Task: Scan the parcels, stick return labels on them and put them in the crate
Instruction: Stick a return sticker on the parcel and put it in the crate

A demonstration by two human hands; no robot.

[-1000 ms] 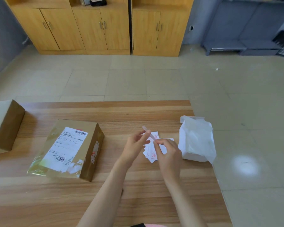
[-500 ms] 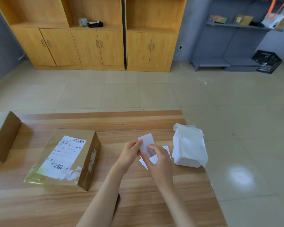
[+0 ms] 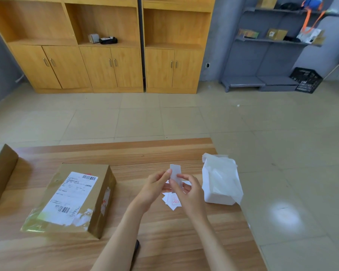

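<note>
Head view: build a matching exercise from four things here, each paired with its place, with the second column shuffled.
1 paper slip
2 taped parcel
3 black crate
4 white packet

a by the grey shelves
b pinched between left hand and right hand
c at the right edge of the table
d on the table, left of both hands

Pairs: 1-b, 2-d, 3-a, 4-c

Your view is bright and evenly lit. One glare patch sits on the floor tiles (image 3: 285, 215) right of the table (image 3: 164, 153). The right face of the parcel (image 3: 70, 198) sits in soft shade. Cabinets (image 3: 110, 65) bow toward the frame edges. The return label (image 3: 175, 174) you hold looks slightly blurred.
</note>
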